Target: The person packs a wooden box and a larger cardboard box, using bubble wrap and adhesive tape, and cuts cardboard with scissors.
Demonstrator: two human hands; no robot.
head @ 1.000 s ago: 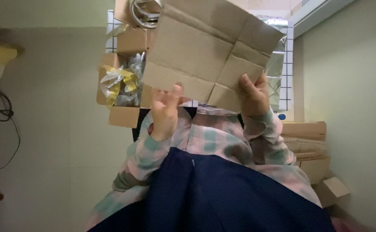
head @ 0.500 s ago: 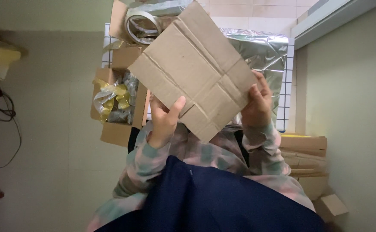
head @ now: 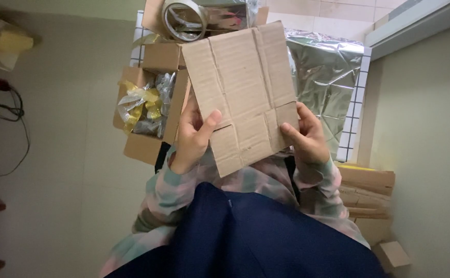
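Holding: 1 flattened cardboard sheet (head: 243,92), raised between 2 hands above the lap
Left hand (head: 191,136): closed on its lower left edge, thumb in front
Right hand (head: 307,136): closed on its right edge
Behind: 1 open box (head: 147,110) of wrapped bits, 1 tape roll (head: 184,19), 1 foil sheet (head: 325,77)

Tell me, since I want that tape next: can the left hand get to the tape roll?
Probably not right away: the left hand grips the flat cardboard, which lies between it and the tape roll.
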